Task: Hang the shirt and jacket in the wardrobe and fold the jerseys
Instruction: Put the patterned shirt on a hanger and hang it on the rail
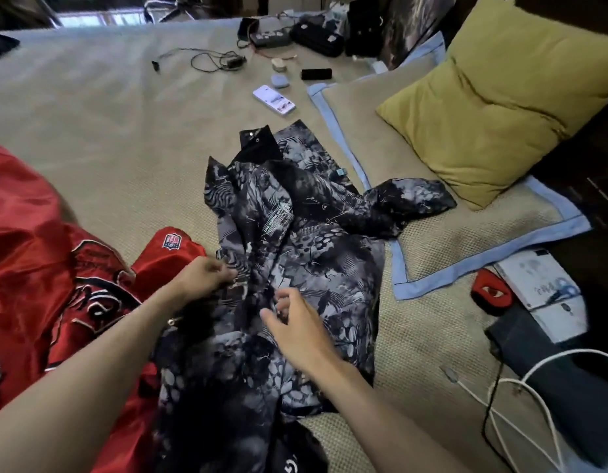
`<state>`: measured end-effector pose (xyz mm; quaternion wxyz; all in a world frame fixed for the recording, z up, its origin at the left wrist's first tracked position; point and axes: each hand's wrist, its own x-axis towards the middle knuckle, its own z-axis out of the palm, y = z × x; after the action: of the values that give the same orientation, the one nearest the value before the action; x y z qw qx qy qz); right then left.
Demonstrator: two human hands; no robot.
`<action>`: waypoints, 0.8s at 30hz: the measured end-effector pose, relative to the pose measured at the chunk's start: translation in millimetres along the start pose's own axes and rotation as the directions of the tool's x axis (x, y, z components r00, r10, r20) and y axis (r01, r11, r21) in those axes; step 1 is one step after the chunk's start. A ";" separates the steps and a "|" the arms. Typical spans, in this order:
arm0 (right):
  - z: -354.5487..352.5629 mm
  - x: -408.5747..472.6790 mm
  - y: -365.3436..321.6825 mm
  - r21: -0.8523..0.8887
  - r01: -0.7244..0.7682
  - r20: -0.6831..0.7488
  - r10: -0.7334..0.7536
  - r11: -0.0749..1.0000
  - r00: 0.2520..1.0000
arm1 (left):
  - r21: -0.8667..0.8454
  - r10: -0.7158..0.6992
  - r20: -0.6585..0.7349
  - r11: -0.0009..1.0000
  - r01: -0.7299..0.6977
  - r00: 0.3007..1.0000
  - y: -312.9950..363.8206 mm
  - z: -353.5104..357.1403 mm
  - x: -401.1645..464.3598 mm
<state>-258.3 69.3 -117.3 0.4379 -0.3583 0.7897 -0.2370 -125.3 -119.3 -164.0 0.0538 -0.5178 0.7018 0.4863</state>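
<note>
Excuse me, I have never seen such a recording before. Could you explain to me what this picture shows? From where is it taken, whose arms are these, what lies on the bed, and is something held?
There is no machine here. The single picture comes from a wide-angle camera worn on a person's head, looking forward and down, so the two bare arms belong to that person.

They work over a bed with a beige cover. In the middle lies a black and grey patterned garment, spread out and crumpled. The left hand pinches its edge. The right hand is over the cloth with loosely bent fingers; it seems to hold nothing.

To the left lies a red garment with a football league badge. To the right are a yellow-green pillow and a flat pillow with a blue border. Further away lie a phone and some cables.
</note>
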 end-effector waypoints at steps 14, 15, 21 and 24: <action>-162.6 -157.2 -92.1 0.318 0.051 -0.163 0.001 0.947 0.987 | -0.453 0.373 0.104 0.843 -0.290 0.922 169.7 -24.4 -184.6; -182.0 -178.4 -97.9 0.298 0.080 -0.158 -0.034 0.951 0.987 | -0.313 0.439 0.039 0.859 -0.406 0.898 177.7 -17.4 -187.9; -286.0 -319.4 -116.9 0.240 0.273 -0.334 -0.185 0.932 0.924 | 0.185 0.663 -0.347 0.742 -0.644 0.664 270.8 35.1 -206.3; -331.7 -387.7 -102.8 0.190 0.292 -0.350 -0.213 0.938 0.912 | 0.311 0.748 -0.126 0.654 -0.690 0.652 336.0 51.2 -229.9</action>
<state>-367.8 324.5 322.9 0.3073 -0.3590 0.7634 -0.4404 -303.7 70.5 153.1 -0.1699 -0.2398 0.9031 0.3133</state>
